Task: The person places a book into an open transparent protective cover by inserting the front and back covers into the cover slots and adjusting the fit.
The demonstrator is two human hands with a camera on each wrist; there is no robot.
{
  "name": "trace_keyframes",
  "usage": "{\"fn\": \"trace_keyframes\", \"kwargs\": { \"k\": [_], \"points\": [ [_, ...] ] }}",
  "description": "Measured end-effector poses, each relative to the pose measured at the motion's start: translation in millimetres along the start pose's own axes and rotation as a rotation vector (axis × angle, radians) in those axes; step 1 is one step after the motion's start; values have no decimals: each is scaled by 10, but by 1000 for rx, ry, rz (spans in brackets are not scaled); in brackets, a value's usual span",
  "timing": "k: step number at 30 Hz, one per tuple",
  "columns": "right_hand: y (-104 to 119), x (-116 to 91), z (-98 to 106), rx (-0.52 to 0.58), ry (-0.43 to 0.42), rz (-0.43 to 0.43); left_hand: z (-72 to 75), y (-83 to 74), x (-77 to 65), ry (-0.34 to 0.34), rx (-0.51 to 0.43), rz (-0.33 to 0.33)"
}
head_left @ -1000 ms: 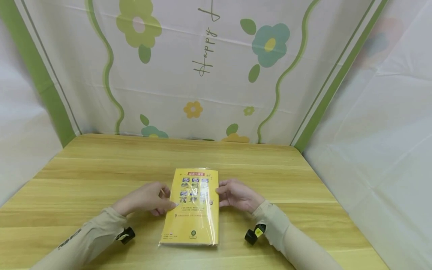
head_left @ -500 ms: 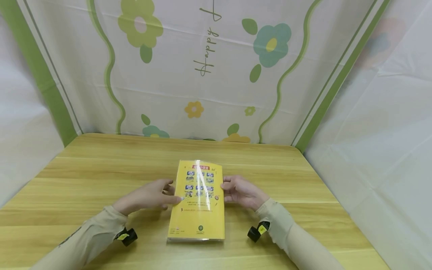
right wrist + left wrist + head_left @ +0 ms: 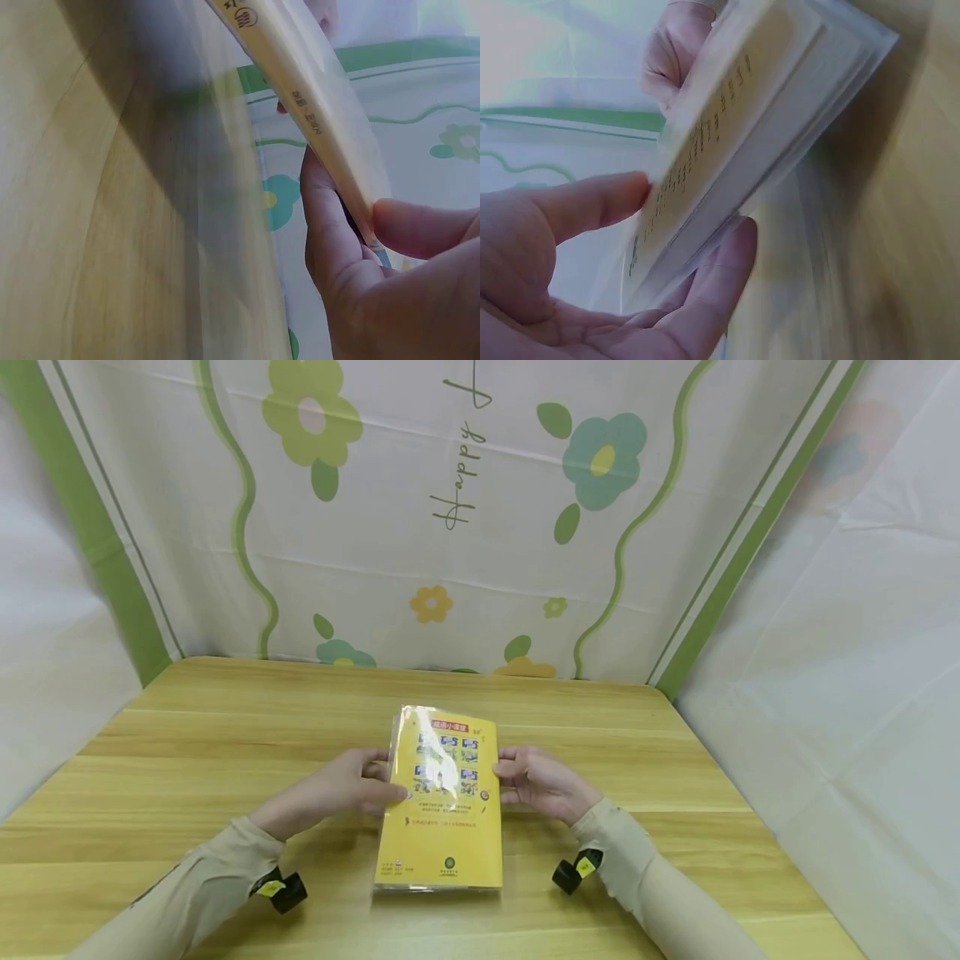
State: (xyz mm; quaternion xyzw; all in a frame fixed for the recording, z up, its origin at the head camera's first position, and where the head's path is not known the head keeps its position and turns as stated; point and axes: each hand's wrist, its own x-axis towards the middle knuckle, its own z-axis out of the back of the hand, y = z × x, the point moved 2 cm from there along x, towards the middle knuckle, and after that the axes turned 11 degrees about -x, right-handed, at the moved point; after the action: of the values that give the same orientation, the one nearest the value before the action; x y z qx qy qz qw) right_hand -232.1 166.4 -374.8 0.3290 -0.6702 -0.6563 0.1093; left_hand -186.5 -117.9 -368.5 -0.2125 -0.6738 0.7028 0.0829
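A yellow book [image 3: 442,839] in a shiny clear cover is held above the wooden table, its printed cover facing up. My left hand [image 3: 348,783] grips its left edge, thumb on the top face and fingers underneath. Opposite, my right hand [image 3: 543,783] pinches the right edge, which is the spine. In the left wrist view the page edges of the book [image 3: 735,172] show between the thumb and fingers of my left hand [image 3: 652,262]. The right wrist view shows the spine of the book [image 3: 307,112] between thumb and fingers of my right hand [image 3: 390,277].
The wood-grain table [image 3: 225,727] spreads out on every side of the book. Behind it hangs a white cloth [image 3: 495,560] printed with flowers and green borders. Pale cloth sides [image 3: 832,693] rise to the left and right. A small black camera [image 3: 285,892] sits at the left wrist.
Both hands have raised the book and moved it slightly away and to the right. It has turned a little, and glare has shifted across its cover. Both grips stay in place.
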Motion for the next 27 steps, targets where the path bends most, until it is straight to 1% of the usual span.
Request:
{"fn": "trace_keyframes", "kwargs": {
  "k": [3,6,10,13,21,27],
  "points": [
    [1,4,1,-4,4,11,10,-4,4,-20,-50,-13],
    [13,6,-4,-12,-2,27,13,-6,16,-39,-83,-42],
    [41,2,-5,-33,-35,47,4,-19,23,-46,-123,-76],
    [57,-3,-1,-52,-61,54,-7,-29,19,-55,-141,-84],
    [66,-11,1,-70,-82,56,-26,-44,-3,-63,-139,-94],
    [79,-25,-4,-104,-95,80,-31,-37,-3,-58,-127,-109]
  ]
}}
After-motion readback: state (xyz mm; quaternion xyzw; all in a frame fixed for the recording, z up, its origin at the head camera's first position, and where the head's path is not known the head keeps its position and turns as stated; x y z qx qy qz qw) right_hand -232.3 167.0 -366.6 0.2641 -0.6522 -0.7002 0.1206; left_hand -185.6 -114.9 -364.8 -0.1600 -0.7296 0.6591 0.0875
